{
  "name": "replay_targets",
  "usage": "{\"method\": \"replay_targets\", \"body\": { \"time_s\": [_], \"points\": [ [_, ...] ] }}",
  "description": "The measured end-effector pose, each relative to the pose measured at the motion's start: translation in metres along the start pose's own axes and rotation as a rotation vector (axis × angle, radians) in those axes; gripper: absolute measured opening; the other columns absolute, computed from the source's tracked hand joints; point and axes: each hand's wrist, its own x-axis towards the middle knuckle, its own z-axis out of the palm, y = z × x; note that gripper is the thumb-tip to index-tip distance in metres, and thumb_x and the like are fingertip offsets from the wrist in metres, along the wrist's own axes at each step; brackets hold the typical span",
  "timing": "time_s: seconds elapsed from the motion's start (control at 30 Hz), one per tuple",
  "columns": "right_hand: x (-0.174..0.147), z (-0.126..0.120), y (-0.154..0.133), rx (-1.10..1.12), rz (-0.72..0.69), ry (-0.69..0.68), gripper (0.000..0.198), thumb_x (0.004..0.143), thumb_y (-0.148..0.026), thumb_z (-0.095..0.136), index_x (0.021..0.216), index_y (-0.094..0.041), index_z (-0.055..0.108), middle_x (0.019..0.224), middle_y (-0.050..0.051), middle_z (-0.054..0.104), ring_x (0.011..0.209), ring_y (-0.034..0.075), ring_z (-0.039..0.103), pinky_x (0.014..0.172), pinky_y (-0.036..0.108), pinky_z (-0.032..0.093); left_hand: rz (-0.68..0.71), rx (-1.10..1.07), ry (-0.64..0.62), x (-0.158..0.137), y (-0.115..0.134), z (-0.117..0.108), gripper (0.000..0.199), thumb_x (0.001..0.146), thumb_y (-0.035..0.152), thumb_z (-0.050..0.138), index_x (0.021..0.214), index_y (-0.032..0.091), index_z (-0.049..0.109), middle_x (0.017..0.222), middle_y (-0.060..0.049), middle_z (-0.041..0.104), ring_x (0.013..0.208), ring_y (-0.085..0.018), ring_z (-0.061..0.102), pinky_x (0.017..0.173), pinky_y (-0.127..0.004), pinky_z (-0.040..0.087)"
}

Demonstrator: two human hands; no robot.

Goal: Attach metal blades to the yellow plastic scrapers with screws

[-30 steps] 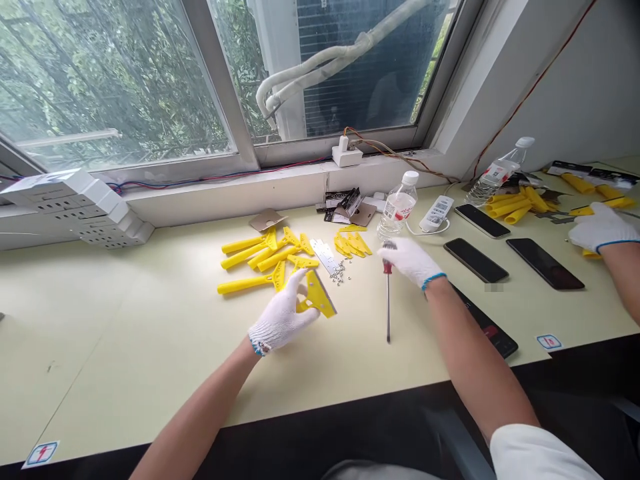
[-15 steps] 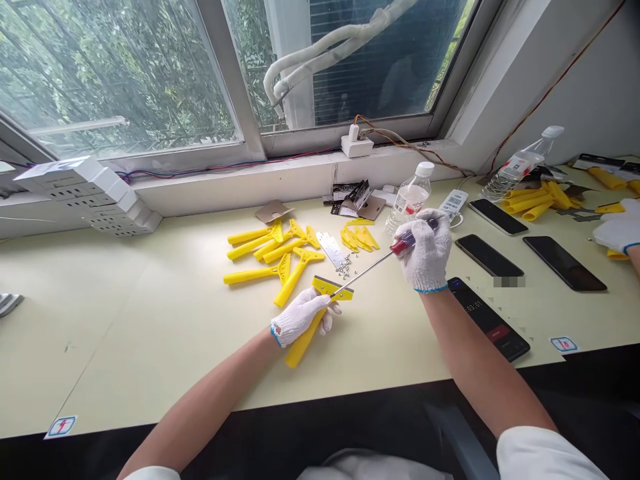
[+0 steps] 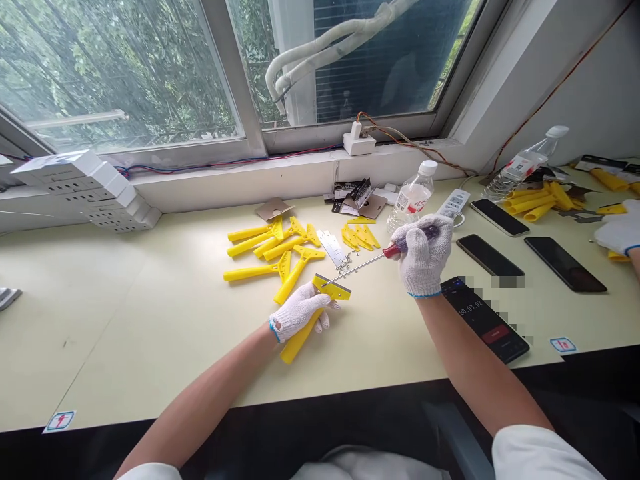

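Note:
My gloved left hand point(image 3: 303, 310) is closed around a yellow scraper point(image 3: 300, 339), whose wide head with a metal blade edge points away from me. In my gloved right hand point(image 3: 425, 257) is a screwdriver point(image 3: 363, 266) with a red and purple handle. Its tip meets the scraper head near the left screw spot; whether it sits in a screw is too small to tell. Beyond the scraper lie loose small screws point(image 3: 346, 262), flat metal blades point(image 3: 331, 248) and yellow clamp plates point(image 3: 359, 236). Several other yellow scraper handles point(image 3: 253, 273) lie to the left of these.
Behind the parts are a cardboard piece point(image 3: 273, 209), black packaging point(image 3: 357, 195) and a water bottle point(image 3: 411, 197). Phones point(image 3: 490, 255) lie at the right, one point(image 3: 485, 320) beside my right forearm. Another person's gloved hand point(image 3: 617, 230) shows at the right edge. White boxes point(image 3: 95, 193) stand left.
The screwdriver tip has shifted left and away from me, from the middle of the scraper head to its left screw spot. My right hand has turned slightly; the left keeps its grip.

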Motion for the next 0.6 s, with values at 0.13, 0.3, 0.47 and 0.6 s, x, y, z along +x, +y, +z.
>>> {"method": "replay_targets", "body": {
  "time_s": [0.13, 0.3, 0.47, 0.6],
  "points": [
    [-0.001, 0.0, 0.002, 0.023, -0.059, -0.015, 0.039, 0.092, -0.051, 0.067, 0.107, -0.031, 0.037, 0.077, -0.004, 0.059, 0.068, 0.02, 0.067, 0.063, 0.032, 0.056, -0.006, -0.003, 0.0, 0.0, 0.001, -0.001, 0.033, 0.099, 0.044, 0.074, 0.117, 0.017, 0.068, 0.12, -0.017, 0.081, 0.062, -0.015, 0.074, 0.055, -0.03, 0.062],
    [-0.007, 0.0, -0.001, -0.067, -0.189, -0.057, 0.041, 0.095, -0.06, 0.068, 0.104, -0.031, 0.041, 0.076, -0.002, 0.064, 0.066, 0.02, 0.068, 0.066, 0.035, 0.058, -0.047, 0.025, 0.037, 0.003, -0.003, -0.001, 0.031, 0.1, 0.043, 0.072, 0.116, 0.016, 0.072, 0.101, -0.014, 0.083, 0.062, -0.017, 0.075, 0.056, -0.029, 0.063],
    [0.005, 0.015, -0.042, -0.514, -0.277, -0.224, 0.025, 0.102, -0.046, 0.062, 0.088, -0.026, 0.056, 0.076, 0.002, 0.066, 0.067, 0.018, 0.063, 0.069, 0.033, 0.052, -0.1, -0.002, 0.103, 0.007, -0.007, -0.004, 0.03, 0.1, 0.04, 0.07, 0.116, 0.015, 0.074, 0.092, -0.013, 0.081, 0.064, -0.019, 0.076, 0.056, -0.03, 0.063],
    [0.033, 0.036, -0.077, -0.723, -0.371, -0.44, 0.037, 0.103, -0.041, 0.06, 0.072, -0.023, 0.05, 0.063, 0.001, 0.053, 0.062, 0.015, 0.049, 0.066, 0.031, 0.04, -0.097, 0.007, 0.084, 0.006, -0.005, -0.005, 0.023, 0.099, 0.035, 0.069, 0.107, 0.014, 0.075, 0.1, -0.015, 0.082, 0.062, -0.017, 0.075, 0.057, -0.029, 0.063]
  ]
}}
